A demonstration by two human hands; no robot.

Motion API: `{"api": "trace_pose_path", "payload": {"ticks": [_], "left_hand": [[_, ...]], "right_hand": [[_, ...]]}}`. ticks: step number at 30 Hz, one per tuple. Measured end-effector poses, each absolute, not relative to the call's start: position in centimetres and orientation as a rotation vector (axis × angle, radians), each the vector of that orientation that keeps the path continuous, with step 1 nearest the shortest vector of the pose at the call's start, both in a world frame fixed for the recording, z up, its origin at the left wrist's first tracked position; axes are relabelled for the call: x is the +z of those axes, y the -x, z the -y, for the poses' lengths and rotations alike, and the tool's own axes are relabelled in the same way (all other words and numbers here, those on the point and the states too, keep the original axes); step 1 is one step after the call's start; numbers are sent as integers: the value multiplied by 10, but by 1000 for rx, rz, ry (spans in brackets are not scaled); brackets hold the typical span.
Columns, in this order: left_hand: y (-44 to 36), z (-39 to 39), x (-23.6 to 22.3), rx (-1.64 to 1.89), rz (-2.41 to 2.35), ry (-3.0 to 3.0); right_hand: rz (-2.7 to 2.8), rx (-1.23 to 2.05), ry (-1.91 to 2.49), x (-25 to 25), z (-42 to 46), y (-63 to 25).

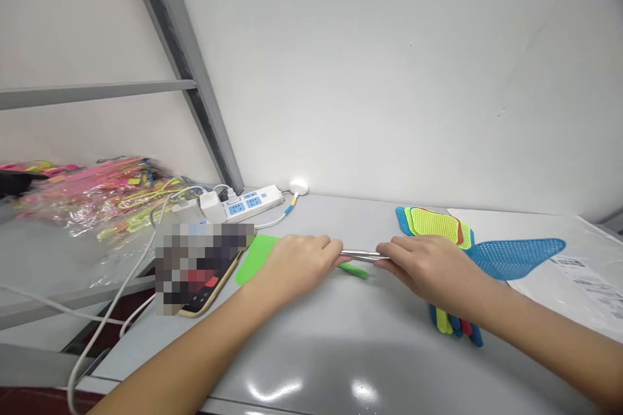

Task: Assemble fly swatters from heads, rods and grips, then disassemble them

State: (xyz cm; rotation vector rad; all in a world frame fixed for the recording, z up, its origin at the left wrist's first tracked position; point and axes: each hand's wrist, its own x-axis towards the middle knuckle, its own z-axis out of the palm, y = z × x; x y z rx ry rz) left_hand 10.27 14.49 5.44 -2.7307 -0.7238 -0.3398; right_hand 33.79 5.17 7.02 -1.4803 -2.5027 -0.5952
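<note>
Pixelation obscures the screen of the tan-edged rectangular phone [221, 279]; the left frame edge truncates the black object [17, 183].

A glossy grey tabletop [302, 363] spreads beneath the grip on the silver rods [360, 254]. Left of the grip lie a flat green piece [257, 256] and a tan-edged phone [219, 282]; beyond, a white power strip [253, 203] and round white device [298, 187]. Right of it, coloured mesh pieces [438, 224] lie near a plastic-wrapped packet [579, 272].
</note>
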Motion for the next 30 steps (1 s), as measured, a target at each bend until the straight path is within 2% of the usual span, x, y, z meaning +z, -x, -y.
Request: {"api": "trace_pose_path", "payload": {"ticks": [7, 11, 14, 18, 20, 24, 28, 30], "left_hand": [[-98, -158, 59, -283, 780, 2728], [-87, -174, 58, -373, 780, 2690], [-79, -183, 63, -462, 760, 2647], [-75, -186, 66, -497, 731, 2613], [-76, -185, 64, -492, 684, 2626], [-85, -172, 59, -465, 628, 2608], [-102, -145, 52, -466, 560, 2634], [-108, -135, 49, -469, 603, 2646]], "right_hand": [[2576, -1082, 1253, 84, -29, -363], [2348, -1103, 1448, 92, -19, -389], [2054, -784, 1639, 93, -18, -417], [1702, 20, 1803, 91, -14, -439], [1504, 259, 1829, 90, -11, -440], [1255, 315, 1811, 91, -7, -425], [1303, 547, 1745, 95, -10, -389], [1354, 494, 1742, 97, -15, -370]]}}
